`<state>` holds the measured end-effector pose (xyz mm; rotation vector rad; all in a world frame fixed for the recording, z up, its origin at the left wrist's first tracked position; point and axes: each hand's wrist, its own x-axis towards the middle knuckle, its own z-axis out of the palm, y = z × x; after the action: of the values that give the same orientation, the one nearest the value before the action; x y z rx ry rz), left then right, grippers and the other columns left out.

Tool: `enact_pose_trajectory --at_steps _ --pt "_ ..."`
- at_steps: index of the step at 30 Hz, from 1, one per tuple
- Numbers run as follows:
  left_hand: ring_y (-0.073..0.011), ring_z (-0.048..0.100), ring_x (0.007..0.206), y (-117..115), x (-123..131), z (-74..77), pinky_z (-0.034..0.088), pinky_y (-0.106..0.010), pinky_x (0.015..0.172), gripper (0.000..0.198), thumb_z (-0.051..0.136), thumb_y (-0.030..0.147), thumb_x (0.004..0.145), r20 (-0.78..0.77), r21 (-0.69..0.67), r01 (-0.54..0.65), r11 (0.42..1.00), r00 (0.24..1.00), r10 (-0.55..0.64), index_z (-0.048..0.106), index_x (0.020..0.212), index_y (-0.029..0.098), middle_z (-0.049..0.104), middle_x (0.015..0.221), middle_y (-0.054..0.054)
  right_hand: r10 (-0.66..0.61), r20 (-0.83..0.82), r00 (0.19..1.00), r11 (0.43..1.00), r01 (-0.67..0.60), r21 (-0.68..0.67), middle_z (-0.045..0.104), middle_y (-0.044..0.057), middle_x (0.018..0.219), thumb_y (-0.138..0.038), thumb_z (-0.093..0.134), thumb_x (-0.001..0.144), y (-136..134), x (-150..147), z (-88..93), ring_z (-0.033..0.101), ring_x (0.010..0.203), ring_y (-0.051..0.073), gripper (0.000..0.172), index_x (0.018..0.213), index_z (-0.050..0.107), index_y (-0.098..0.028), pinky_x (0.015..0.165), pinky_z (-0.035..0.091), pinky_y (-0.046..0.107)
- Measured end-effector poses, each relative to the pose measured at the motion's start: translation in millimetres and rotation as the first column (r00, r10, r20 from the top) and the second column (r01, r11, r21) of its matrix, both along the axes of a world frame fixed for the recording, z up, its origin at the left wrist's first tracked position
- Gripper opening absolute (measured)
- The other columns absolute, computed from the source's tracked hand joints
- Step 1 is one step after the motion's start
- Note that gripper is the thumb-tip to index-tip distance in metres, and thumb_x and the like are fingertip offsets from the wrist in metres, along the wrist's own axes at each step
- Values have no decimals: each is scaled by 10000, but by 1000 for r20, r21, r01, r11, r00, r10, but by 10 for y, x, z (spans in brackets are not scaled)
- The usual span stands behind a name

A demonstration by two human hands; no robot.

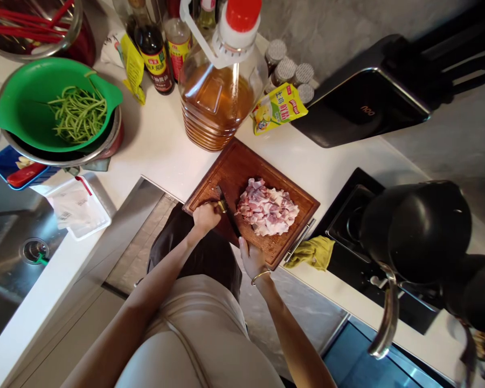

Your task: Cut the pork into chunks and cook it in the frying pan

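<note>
Working between two hands at a board of cut meat

Through the head camera I see the right hand point(253, 258) closed around the near end of a dark knife point(231, 220). The left hand point(207, 216) is curled against the knife's far part; I cannot tell whether that grip pinches it or only touches it.

Just beside the knife, on a brown wooden cutting board point(250, 161), sits the meat point(269, 209). Past the board's far corner I have a big oil jug point(222, 94) standing close, with a yellow packet point(281, 109) to its right and a black knife block point(359, 105) behind. Farther right, a black pot point(418, 231) sits over the stove point(343, 226), its metal handle point(387, 323) jutting toward the front. A yellow-green cloth point(313, 253) lies just beside the board. Well to the left, a green colander point(24, 105) holds thin green strips point(81, 113).

The meat is a loose, low heap of small pieces, pink to dark red with pale whitish bits, glistening.

The board's near side runs along the front edge of the white desk point(157, 145). I see pale desk surface between board and colander, and a narrower strip between board and stove.
</note>
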<state>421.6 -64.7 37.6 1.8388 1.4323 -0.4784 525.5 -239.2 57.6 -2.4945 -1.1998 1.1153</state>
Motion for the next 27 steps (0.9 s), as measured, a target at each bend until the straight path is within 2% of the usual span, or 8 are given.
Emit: enact_pose_trajectory --at_steps 5,12,19,22,27 --pt "-225 665 958 1 3 5 482 -305 836 323 403 341 894 -1 -7 2 1000 1000 -2 690 1016 259 716 1009 -77 -16 -10 1000 1000 16 18 708 161 883 -548 185 950 26 -22 -16 652 949 257 625 887 670 -158 811 483 335" --pt "-221 661 972 22 8 33 487 -287 834 317 405 317 892 -13 -39 5 999 1000 -6 686 1025 255 707 1030 -79 6 29 1000 1000 -6 -21 707 155 823 -558 210 944 -35 -62 -61 669 863 263 633 902 686 -143 748 487 331" --pt "-224 658 982 43 -2 35 486 -301 859 310 436 278 866 13 -47 8 999 1000 -7 691 1041 257 709 1037 -74 -14 37 999 997 17 -79 706 152 800 -486 303 953 412 -151 -316 668 840 272 518 891 700 -160 751 469 342" --pt "-228 659 984 29 -10 25 485 -310 862 310 428 303 876 20 -26 9 1000 1000 -8 691 1033 263 710 1041 -71 -4 -10 1000 1000 4 -27 696 123 755 -466 239 971 474 -102 -330 660 762 236 557 842 692 -169 702 461 317" --pt "-222 656 999 0 -19 -10 478 -303 877 340 395 340 897 14 -5 6 1000 1000 -5 689 1051 267 709 1054 -73 -15 -19 1000 996 17 88 666 94 692 -503 158 969 367 -40 -218 632 700 214 632 789 667 -176 689 455 318"
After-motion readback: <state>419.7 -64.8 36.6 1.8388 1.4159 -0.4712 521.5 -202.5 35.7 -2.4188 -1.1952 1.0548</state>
